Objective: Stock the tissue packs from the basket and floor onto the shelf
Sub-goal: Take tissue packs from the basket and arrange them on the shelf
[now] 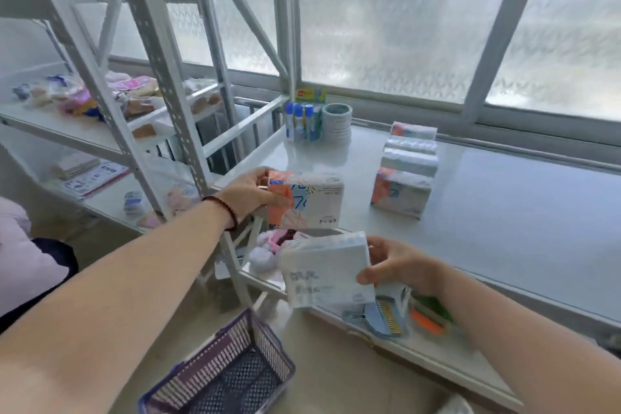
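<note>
the left hand [250, 193], at centre frame, is closed on an orange-and-white tissue pack [304, 200], thumb on the near left end and fingers wrapped behind, which keeps the printed face toward the camera and the pack upright over the front left corner of the shelf [504, 212]; this hold appears to suit setting the pack down on its long edge. the right hand [391, 265], lower centre, is closed on a second tissue pack [327, 269], pinching its right end between thumb and fingers, so the pack hangs tilted in front of the shelf edge and above the lower tier. neither pack is resting on the shelf board yet, as far as can be judged. a row of stocked packs [408, 166] stands in the centre right of the frame, one behind another, running back toward the window; new packs probably belong beside or in front of it. the basket [228, 376], bottom centre on the floor, shows no packs in the visible part. the held packs are soft rectangular blocks in glossy film; the left one carries an orange panel and blue line graphics, the right one shows its pale back with small printed text, blurred. the film looks slippery and the contents compressible, so a firm end grip is reasonable.
</note>
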